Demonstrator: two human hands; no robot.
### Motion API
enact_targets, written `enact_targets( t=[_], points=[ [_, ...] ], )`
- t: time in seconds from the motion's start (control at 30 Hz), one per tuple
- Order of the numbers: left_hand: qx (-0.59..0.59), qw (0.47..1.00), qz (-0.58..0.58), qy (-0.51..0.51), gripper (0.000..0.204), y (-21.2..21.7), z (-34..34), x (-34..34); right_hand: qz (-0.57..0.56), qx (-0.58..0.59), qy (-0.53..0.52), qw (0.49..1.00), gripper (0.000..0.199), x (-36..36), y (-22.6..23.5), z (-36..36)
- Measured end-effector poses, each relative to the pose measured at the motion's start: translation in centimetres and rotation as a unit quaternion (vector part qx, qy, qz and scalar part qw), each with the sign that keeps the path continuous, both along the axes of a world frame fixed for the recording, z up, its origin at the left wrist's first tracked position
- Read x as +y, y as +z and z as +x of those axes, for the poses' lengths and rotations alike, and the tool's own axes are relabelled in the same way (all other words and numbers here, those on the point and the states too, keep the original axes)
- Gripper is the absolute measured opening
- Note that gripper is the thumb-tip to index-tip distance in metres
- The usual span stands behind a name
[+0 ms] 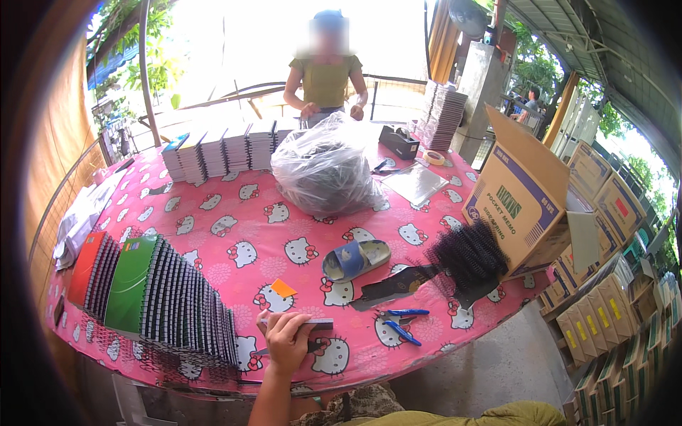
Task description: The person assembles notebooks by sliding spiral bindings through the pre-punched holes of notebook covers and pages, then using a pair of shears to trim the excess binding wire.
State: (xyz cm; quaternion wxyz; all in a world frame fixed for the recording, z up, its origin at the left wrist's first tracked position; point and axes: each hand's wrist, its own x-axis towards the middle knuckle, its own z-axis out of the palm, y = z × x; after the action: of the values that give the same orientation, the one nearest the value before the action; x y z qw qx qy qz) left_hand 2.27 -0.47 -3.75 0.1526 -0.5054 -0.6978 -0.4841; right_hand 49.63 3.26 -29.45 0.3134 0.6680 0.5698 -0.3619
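Observation:
My left hand (287, 342) is near the table's front edge, fingers closed over a thin, flat pad (321, 324). Only the pad's narrow grey edge shows clearly; the hand covers the rest. My right hand is out of the picture. Just beyond the held pad lies an orange slip (283, 287). To its right are blue-handled pliers (403, 325) with the handles spread. A blue and cream slide sandal (356, 260) lies farther back. On the left, rows of spiral notebooks with green covers (133, 284) and red covers (87, 272) stand packed together.
Black spiral coils (469, 259) are heaped beside an open cardboard box (518, 199) at the right. A bulging clear plastic bag (323, 167) sits mid-table. Notebook stacks (220, 150) line the far edge, where another person (327, 78) stands. More boxes (614, 202) are piled at the right.

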Motion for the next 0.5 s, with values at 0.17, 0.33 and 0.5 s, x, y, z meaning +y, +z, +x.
enact_targets(
  t=[0.17, 0.33, 0.5],
  points=[
    [-0.001, 1.0, 0.002, -0.008, 0.013, -0.3, -0.1, -0.1, 0.007, 0.005, 0.009, 1.0, 0.055, 0.9, 0.1, -1.1],
    [-0.002, 1.0, -0.002, -0.009, 0.012, -0.1, 0.0, -0.2, 0.009, 0.006, 0.013, 1.0, 0.055, 1.5, 0.0, -1.5],
    [-0.002, 1.0, -0.001, -0.008, 0.012, 0.0, 0.0, -0.3, 0.009, 0.009, 0.015, 1.0, 0.056, 1.9, -0.1, -1.7]
  ],
)
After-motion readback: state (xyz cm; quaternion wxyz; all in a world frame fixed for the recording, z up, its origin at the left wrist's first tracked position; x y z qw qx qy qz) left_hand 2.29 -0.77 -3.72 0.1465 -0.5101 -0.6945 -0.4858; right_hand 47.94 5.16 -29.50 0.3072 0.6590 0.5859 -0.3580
